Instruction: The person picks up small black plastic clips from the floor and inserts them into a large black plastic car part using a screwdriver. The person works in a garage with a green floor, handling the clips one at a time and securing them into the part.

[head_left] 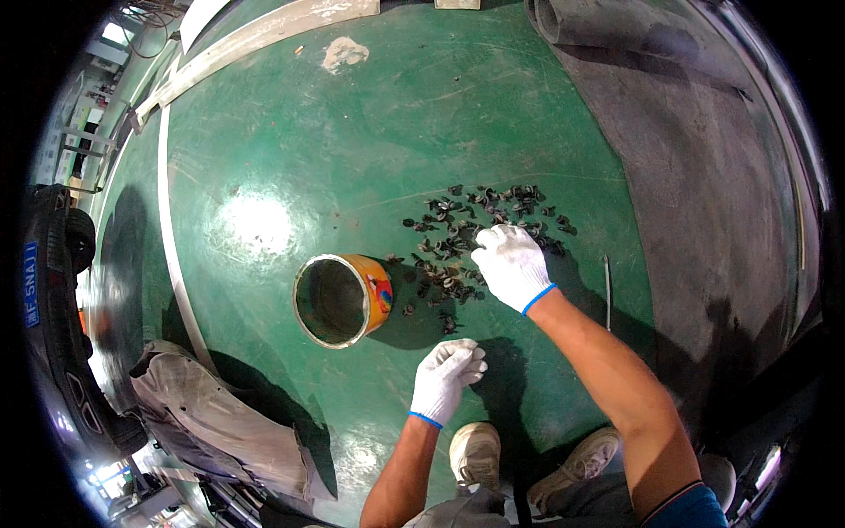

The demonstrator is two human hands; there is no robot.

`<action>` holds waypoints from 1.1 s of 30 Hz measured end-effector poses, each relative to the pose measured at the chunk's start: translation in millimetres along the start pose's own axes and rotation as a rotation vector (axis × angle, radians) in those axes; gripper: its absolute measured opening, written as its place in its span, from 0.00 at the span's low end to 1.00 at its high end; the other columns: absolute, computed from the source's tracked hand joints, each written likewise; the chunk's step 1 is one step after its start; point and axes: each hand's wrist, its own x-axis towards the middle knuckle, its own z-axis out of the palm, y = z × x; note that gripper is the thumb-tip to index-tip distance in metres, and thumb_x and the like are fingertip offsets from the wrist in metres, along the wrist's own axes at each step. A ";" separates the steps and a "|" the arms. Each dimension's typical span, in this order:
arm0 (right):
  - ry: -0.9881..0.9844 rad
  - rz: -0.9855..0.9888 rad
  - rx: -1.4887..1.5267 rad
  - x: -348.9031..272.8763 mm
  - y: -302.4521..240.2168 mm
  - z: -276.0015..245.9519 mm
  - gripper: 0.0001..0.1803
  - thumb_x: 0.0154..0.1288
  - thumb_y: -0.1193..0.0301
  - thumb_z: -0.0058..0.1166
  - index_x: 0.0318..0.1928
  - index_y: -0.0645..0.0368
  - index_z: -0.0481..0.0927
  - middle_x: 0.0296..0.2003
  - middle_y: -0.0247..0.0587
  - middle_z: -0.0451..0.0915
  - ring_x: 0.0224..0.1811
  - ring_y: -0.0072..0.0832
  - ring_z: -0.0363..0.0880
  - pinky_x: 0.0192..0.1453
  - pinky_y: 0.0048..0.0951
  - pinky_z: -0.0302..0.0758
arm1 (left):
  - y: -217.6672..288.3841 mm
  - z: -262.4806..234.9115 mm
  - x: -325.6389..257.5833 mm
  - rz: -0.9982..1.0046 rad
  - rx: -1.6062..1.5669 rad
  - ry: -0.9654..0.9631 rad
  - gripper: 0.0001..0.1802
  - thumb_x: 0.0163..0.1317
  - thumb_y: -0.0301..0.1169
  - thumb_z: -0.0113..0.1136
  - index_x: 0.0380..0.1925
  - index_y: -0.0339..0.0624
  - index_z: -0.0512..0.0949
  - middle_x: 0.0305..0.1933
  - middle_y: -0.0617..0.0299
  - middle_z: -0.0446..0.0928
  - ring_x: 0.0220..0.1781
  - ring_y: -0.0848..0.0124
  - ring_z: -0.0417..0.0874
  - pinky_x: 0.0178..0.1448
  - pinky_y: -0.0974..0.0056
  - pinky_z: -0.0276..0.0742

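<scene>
A loose pile of small dark curved pieces [453, 238], some with brownish faces, lies spread over the green floor. My right hand [510, 264], in a white knit glove with a blue cuff, reaches over the right part of the pile. Its fingers are bent and closed together, and whatever they grip is hidden. Nearer to me, my left hand [447, 377], gloved the same way, hovers below the pile with its fingers curled in. What it holds, if anything, cannot be made out. Left of the pile stands an orange bucket [377, 286] with a colourful label; its inside looks dark.
A grey mat [695, 167] covers the floor at the right, with a rolled part [629, 33] at its far end. A thin rod [607, 290] lies right of my right hand. At the lower left is a draped grey-brown sheet [224, 418], with a dark car [66, 326] beyond it.
</scene>
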 end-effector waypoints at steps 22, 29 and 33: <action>0.148 0.196 0.099 -30.8 5.5 -23.7 0.11 0.64 0.66 0.60 0.46 0.47 0.86 0.42 0.37 0.83 0.51 0.40 0.81 0.57 0.46 0.76 | -2.4 -2.5 4.7 0.023 -0.016 -0.019 0.15 0.73 0.33 0.64 0.55 0.36 0.80 0.46 0.54 0.87 0.39 0.68 0.88 0.44 0.66 0.84; -0.050 -0.037 -0.120 3.7 -5.8 -4.0 0.08 0.64 0.69 0.55 0.35 0.55 0.86 0.39 0.43 0.85 0.51 0.40 0.84 0.61 0.46 0.76 | -6.6 0.3 -0.8 -0.014 0.019 0.006 0.15 0.73 0.34 0.64 0.54 0.38 0.81 0.46 0.56 0.87 0.39 0.69 0.88 0.44 0.66 0.83; -0.138 0.018 -0.118 8.8 -12.5 -4.0 0.08 0.64 0.69 0.55 0.34 0.55 0.86 0.40 0.44 0.85 0.50 0.40 0.84 0.57 0.45 0.78 | -9.8 -4.6 0.1 -0.021 0.011 0.005 0.15 0.74 0.34 0.64 0.54 0.37 0.81 0.46 0.56 0.87 0.39 0.69 0.88 0.44 0.66 0.83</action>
